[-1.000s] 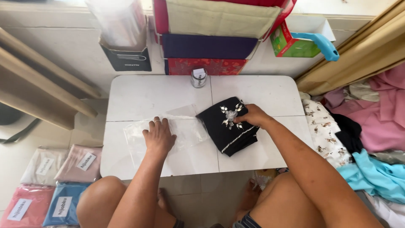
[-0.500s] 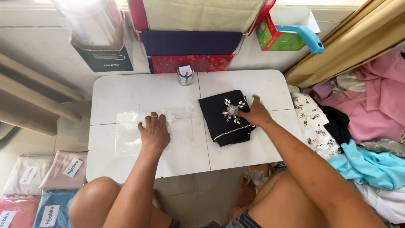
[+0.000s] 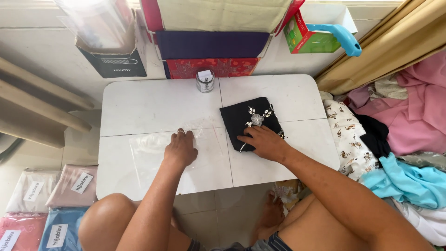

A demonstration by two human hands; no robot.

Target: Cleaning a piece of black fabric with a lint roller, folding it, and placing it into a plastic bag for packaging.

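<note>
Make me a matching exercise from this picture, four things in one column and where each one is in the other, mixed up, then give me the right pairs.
Things:
1. left hand
2. right hand
3. small jar
4. packaged cloths

Places:
A. at the far edge of the white table
B. on the floor, left of the table
C. flat on the clear plastic bag
D. on the near edge of the folded black cloth

Pairs: 1-C, 2-D, 3-A, 4-B
</note>
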